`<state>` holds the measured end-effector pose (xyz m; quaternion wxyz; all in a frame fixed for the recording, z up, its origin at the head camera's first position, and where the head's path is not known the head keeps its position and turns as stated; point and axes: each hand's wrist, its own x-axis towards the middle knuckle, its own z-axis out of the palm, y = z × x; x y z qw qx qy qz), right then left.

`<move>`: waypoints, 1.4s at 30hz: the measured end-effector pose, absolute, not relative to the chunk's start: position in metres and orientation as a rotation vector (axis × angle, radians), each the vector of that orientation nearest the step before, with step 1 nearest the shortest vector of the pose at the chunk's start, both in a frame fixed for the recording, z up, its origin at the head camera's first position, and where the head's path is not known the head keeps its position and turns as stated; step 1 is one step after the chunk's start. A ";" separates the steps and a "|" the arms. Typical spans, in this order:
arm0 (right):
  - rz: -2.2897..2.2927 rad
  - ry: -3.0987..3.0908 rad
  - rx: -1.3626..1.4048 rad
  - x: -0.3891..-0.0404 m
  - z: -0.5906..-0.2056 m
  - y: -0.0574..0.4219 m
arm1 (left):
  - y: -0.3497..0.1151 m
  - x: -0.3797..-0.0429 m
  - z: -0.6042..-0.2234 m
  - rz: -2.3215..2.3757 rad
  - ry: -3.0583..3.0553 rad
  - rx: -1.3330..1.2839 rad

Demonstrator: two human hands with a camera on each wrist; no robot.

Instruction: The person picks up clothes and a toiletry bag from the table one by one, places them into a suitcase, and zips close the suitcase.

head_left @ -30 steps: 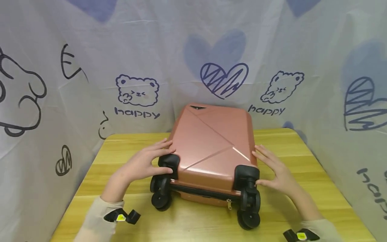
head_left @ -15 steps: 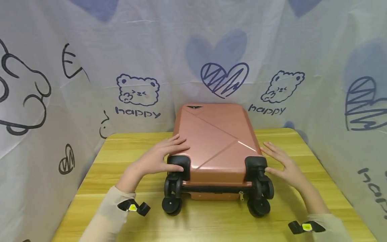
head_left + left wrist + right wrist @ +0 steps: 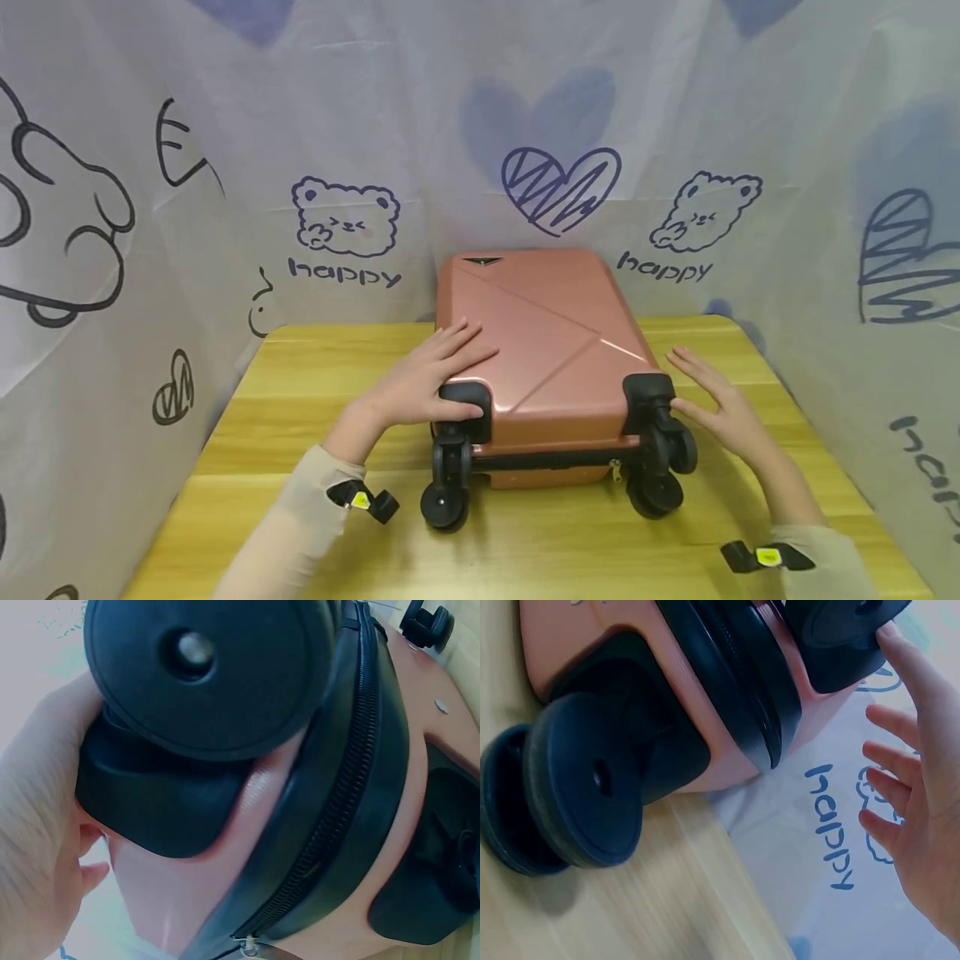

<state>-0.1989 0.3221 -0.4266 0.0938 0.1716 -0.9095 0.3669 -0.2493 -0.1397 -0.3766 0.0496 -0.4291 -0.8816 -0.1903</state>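
A pink hard-shell suitcase (image 3: 543, 325) lies flat on the table, its wheeled end facing me. My left hand (image 3: 420, 379) rests over its near left corner, fingers extended on the shell and thumb across the black corner guard (image 3: 467, 398). Beside the near right corner is my right hand (image 3: 723, 412), fingers spread and apart from the side. Its thumb tip is right at a black wheel (image 3: 847, 619) in the right wrist view. Close up in the left wrist view are another wheel (image 3: 247, 697) and the black zipper (image 3: 349, 772). Some left fingers are hidden there behind the corner.
The yellow wood-grain table (image 3: 337, 358) carries the suitcase, whose far end is close to the back curtain (image 3: 420, 108). White curtain with hearts and bear drawings encloses the table on the left, back and right. Each wrist wears a small black camera (image 3: 363, 498).
The suitcase has shifted right and turned so its wheeled end faces me more squarely. My left hand has moved right with it, farther over the top. My right hand has moved slightly right.
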 end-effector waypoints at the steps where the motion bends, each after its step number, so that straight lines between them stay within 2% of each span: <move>1: 1.090 -2.692 0.496 -0.196 -0.426 0.323 | -0.138 -0.250 -0.378 -0.583 -2.668 -1.310; 9: 1.062 -2.536 0.398 -0.163 -0.440 0.319 | -0.134 -0.249 -0.386 -0.541 -2.550 -1.311; 16: 1.323 -2.433 0.327 -0.138 -0.452 0.308 | -0.138 -0.251 -0.388 -0.551 -2.490 -1.287; 20: 1.479 -2.547 0.168 -0.123 -0.455 0.304 | -0.139 -0.251 -0.389 -0.559 -2.478 -1.289; 22: 1.687 -2.568 0.088 -0.117 -0.457 0.301 | -0.139 -0.250 -0.391 -0.564 -2.479 -1.294; 25: 2.257 -2.400 0.026 -0.110 -0.461 0.298 | -0.137 -0.250 -0.392 -0.591 -2.484 -1.292; 28: 2.942 -1.940 0.053 -0.106 -0.467 0.296 | -0.133 -0.250 -0.392 -0.614 -2.480 -1.287; 31: 3.404 -1.535 0.138 -0.104 -0.472 0.294 | -0.132 -0.251 -0.393 -0.607 -2.475 -1.288; 42: 4.040 -0.698 0.096 -0.108 -0.483 0.253 | -0.133 -0.248 -0.395 -0.637 -2.479 -1.269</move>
